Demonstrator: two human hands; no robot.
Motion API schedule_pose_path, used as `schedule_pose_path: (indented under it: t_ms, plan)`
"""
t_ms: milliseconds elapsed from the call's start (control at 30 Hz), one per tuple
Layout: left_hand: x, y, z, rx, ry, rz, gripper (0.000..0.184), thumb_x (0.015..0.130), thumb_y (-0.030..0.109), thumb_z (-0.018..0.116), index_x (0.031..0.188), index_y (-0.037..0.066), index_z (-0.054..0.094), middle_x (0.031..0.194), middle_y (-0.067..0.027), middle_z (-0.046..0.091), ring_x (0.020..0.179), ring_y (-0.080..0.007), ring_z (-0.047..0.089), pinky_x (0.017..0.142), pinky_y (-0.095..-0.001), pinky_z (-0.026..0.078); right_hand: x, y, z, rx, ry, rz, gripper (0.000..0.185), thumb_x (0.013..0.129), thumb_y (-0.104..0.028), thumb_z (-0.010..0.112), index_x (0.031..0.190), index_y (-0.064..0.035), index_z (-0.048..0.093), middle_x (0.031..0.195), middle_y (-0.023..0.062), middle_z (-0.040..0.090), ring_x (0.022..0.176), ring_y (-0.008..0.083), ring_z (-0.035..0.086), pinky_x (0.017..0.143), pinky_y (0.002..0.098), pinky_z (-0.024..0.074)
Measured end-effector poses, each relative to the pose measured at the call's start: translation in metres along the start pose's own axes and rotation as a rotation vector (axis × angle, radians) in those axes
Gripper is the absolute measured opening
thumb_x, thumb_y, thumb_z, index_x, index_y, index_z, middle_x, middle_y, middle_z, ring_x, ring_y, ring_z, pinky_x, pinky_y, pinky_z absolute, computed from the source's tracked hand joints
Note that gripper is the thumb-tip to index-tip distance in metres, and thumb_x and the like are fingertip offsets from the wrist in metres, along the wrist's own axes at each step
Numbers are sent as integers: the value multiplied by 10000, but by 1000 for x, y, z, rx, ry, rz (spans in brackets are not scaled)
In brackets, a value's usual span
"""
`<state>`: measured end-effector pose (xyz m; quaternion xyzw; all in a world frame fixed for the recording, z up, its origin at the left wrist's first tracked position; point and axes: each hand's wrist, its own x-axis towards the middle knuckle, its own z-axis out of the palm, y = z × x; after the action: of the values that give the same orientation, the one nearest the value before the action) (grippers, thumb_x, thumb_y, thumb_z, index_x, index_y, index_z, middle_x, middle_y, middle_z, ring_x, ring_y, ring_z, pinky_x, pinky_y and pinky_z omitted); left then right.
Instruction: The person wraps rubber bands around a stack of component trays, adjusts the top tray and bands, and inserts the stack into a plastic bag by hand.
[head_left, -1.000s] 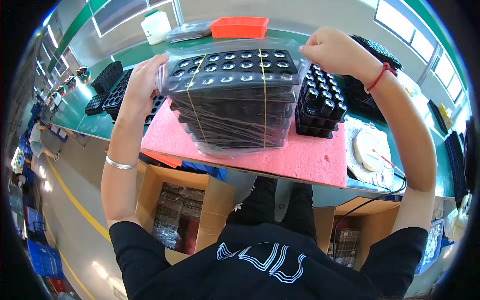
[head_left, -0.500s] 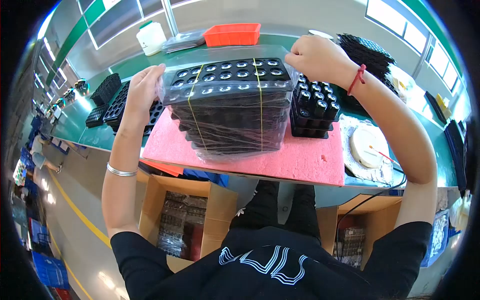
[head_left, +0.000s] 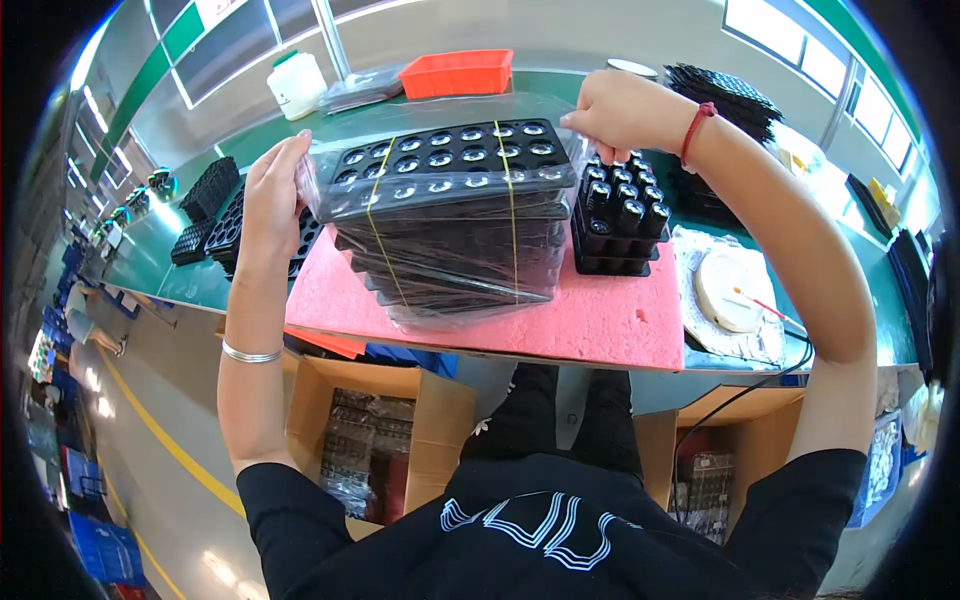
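A stack of black trays stands on a pink foam sheet, bound with two yellow bands. Round shiny parts fill the pockets of its top tray. A clear plastic bag encloses the stack, its open edge spread above the top. My left hand pinches the bag's edge at the upper left corner. At the upper right, my right hand grips the other side of the bag with closed fingers. Just right of the stack, a black tray of upright dark cylinders sits on the foam.
A red bin and a white bottle stand at the back of the green table. Black trays are piled on both sides. A round white dish holds a red brush. Open cardboard boxes with wrapped packs stand below the table edge.
The upper part of the bagged stack has tipped a little to the left. My left hand has come down slightly at the left corner. Both hands keep hold of the bag.
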<state>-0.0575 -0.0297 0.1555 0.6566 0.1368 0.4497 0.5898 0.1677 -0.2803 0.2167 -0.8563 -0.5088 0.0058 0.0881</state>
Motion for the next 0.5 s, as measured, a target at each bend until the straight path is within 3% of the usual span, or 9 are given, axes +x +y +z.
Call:
schedule_pose_path:
  t_ms: [67, 133, 167, 200, 233, 267, 333, 467, 500]
  plan:
    - [2, -2, -6, 38, 0, 4, 163, 921, 185, 602, 868, 35, 637, 758, 20, 575, 667, -56, 504, 600, -206, 370, -2, -1, 4, -43, 64, 3, 392, 925, -270, 507, 669, 2, 624, 516, 70, 608, 463, 144, 597, 581, 276, 526]
    - [16, -6, -27, 392, -88, -10, 188, 921, 235, 609, 911, 52, 648, 827, 26, 579, 714, -52, 509, 601, -182, 355, -2, 7, 10, -87, 138, 8, 341, 917, -263, 522, 718, -5, 626, 516, 65, 598, 469, 142, 588, 573, 278, 518]
    - [11, -1, -19, 394, -96, -7, 188, 921, 235, 609, 911, 52, 648, 827, 26, 579, 714, -52, 509, 601, -182, 355, -2, 20, 19, -106, 435, -227, 280, 909, -256, 532, 791, -16, 614, 523, 57, 579, 480, 137, 579, 560, 280, 509]
    - [-2, 11, -7, 425, -67, 158, 212, 921, 259, 601, 866, 58, 637, 813, 25, 554, 713, -59, 491, 608, -197, 358, -2, 29, 24, -128, 732, -462, 234, 901, -249, 542, 863, -26, 602, 531, 49, 559, 490, 132, 571, 547, 281, 500]
    - [-13, 21, 1, 453, -37, 323, 243, 922, 283, 594, 822, 64, 626, 799, 23, 529, 711, -67, 473, 614, -213, 360, -16, 23, 10, 28, 475, -490, 222, 890, -242, 556, 995, -47, 575, 560, 33, 525, 531, 120, 579, 525, 274, 473]
    - [-20, 28, 3, 452, -44, 325, 243, 922, 283, 594, 822, 64, 626, 799, 23, 529, 711, -67, 473, 614, -213, 360, -26, 19, 3, 28, 478, -483, 222, 890, -242, 556, 995, -47, 575, 560, 33, 525, 531, 120, 579, 525, 274, 473]
    - [-32, 39, 6, 791, -254, 812, 204, 845, 262, 673, 849, 60, 642, 869, -22, 538, 878, -152, 508, 760, -274, 399, -41, 15, -3, 350, -52, -297, 232, 891, -233, 559, 1023, -44, 593, 584, 26, 536, 539, 107, 568, 545, 254, 450]
    - [-44, 47, 12, 1031, -315, 842, 191, 748, 203, 751, 826, 57, 656, 854, -55, 528, 945, -220, 498, 853, -325, 387, -44, 19, 2, 205, -157, -399, 252, 893, -243, 589, 1032, -35, 615, 597, 31, 562, 579, 90, 576, 564, 242, 450]
    - [-42, 46, 10, 1028, -357, 814, 179, 721, 167, 771, 798, 53, 656, 853, -57, 527, 922, -220, 500, 836, -324, 392, -40, 20, 3, 223, -159, -445, 245, 907, -264, 594, 949, -27, 643, 619, 48, 595, 603, 109, 600, 580, 249, 465]
